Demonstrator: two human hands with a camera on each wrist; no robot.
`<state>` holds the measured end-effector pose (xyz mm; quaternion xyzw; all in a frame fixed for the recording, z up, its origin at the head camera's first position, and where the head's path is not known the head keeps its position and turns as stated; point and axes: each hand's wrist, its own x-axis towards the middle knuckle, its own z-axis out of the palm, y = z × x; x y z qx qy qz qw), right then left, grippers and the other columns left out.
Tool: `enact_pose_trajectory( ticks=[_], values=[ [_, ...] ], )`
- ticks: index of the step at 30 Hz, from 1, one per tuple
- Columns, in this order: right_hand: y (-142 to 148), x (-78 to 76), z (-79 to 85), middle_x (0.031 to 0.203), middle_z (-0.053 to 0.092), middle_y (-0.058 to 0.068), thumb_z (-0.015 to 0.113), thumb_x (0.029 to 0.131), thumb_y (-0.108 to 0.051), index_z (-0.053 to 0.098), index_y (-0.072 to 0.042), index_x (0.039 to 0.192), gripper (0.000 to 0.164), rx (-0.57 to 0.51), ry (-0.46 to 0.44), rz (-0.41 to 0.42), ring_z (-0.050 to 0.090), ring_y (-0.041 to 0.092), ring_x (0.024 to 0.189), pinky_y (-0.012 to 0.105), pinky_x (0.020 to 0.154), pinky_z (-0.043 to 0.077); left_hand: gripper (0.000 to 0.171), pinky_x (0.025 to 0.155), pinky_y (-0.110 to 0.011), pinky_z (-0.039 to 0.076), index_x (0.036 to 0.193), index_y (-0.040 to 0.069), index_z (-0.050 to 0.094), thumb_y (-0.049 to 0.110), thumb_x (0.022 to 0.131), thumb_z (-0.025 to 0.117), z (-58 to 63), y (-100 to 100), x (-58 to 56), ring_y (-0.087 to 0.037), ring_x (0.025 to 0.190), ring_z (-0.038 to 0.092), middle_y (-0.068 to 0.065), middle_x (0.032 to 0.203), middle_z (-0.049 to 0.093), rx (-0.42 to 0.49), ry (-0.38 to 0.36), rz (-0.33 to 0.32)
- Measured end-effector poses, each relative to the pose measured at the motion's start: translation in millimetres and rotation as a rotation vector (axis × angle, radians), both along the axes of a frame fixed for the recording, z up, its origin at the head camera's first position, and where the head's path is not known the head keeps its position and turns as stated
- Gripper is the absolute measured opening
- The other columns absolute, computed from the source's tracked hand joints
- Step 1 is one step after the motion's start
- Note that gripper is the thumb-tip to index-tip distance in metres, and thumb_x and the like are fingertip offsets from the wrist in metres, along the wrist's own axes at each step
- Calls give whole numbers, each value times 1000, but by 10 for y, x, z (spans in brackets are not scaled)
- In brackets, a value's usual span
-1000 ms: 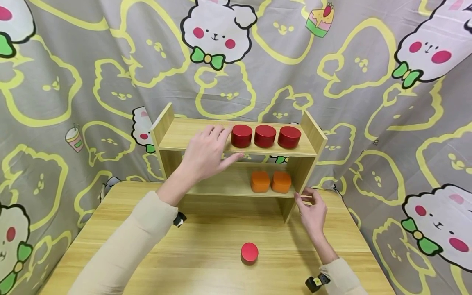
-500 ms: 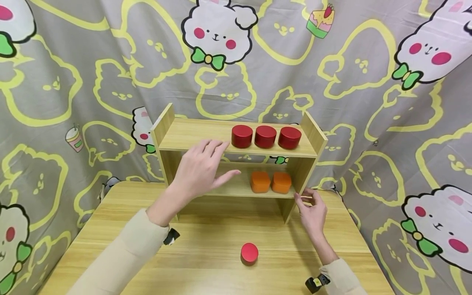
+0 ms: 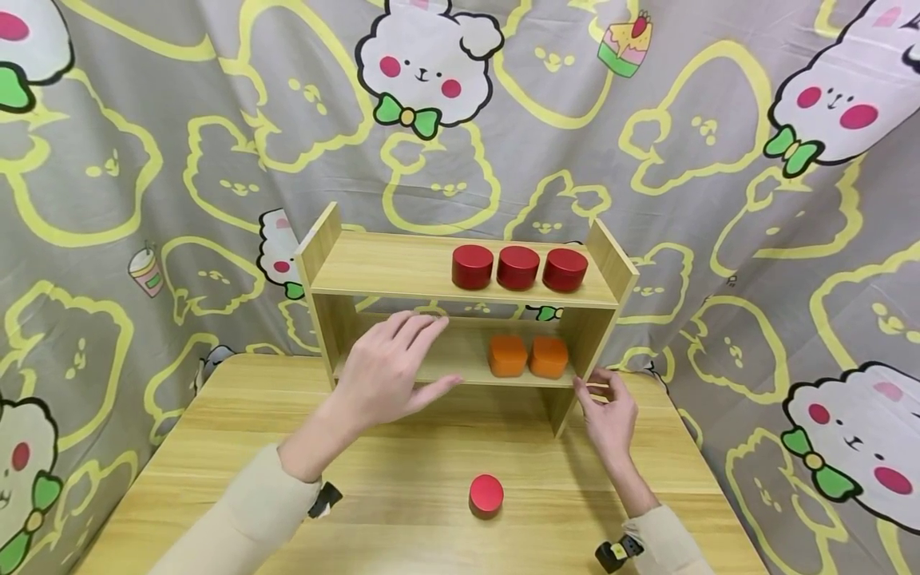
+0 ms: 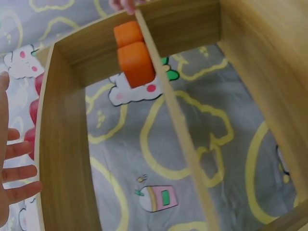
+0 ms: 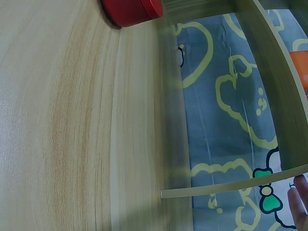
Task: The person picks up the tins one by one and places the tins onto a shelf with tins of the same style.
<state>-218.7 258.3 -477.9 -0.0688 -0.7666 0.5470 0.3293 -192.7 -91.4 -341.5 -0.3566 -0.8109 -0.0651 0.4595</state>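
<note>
My left hand (image 3: 384, 367) hovers in front of the wooden shelf (image 3: 395, 289), fingers loosely extended and thumb apart, holding nothing. In the left wrist view its fingers (image 4: 19, 171) show at the left edge. At the shelf's right side panel, my right hand (image 3: 611, 411) touches the edge with thumb and fingers; whether it grips the panel is hard to tell. Three round red tins (image 3: 472, 267) stand in a row on the top board. Two orange blocks (image 3: 507, 356) sit side by side on the middle board, toward the right. Another red tin (image 3: 485, 496) rests on the table before the shelf.
The shelf stands on a wood-grain table (image 3: 402, 511). Behind and on both sides hangs a grey cartoon-print curtain (image 3: 546, 160). Black wrist cameras (image 3: 618, 551) are strapped at both cuffs.
My left hand has drawn back from beside the leftmost tin on the top board, moving down and slightly left. The right hand and the tins and blocks stay put.
</note>
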Motion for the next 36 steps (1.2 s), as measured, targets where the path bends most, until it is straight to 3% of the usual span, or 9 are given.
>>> enact_pose_trajectory(
  ticks=[9,15,18,22,30,36],
  values=[
    [34,-5,-24,89,63,-26,80,89,-4,70,1,105,19,20,24,24,64,-13,76,7,67,55,78,82,-37,65,126,6,73,71,105,35,-451,-2,68,-26,101,74,-7,114,78,-7,-37,-35],
    [35,-9,-25,90,64,-18,82,88,-4,72,1,105,21,6,21,18,64,-12,75,6,66,54,76,79,-35,65,125,6,72,71,103,40,-701,30,126,-24,99,73,-7,112,77,-20,-89,-39],
    [36,-11,-31,91,65,-16,83,88,-5,72,1,105,21,4,21,16,64,-12,75,6,66,55,69,80,-33,65,127,7,71,68,96,60,-844,56,169,-23,101,73,-5,114,76,-37,-151,-47],
    [37,-19,-47,89,64,-21,82,88,-3,71,1,104,19,8,20,10,65,-12,75,6,66,55,74,81,-31,64,131,8,69,62,82,80,-1034,97,225,-20,105,72,-3,117,75,-49,-247,-62],
    [30,-8,-44,89,63,-25,80,88,-3,69,1,104,19,12,26,13,65,-14,76,6,65,55,68,85,-31,63,135,12,65,62,90,73,-1341,173,333,-16,110,69,1,122,73,-88,-398,-102],
    [33,-14,-43,88,62,-26,80,88,-2,70,1,104,20,18,23,13,64,-14,76,6,65,55,70,90,-34,64,139,14,64,67,93,67,-1526,234,422,-19,118,70,1,130,72,-145,-550,-88]
  ],
)
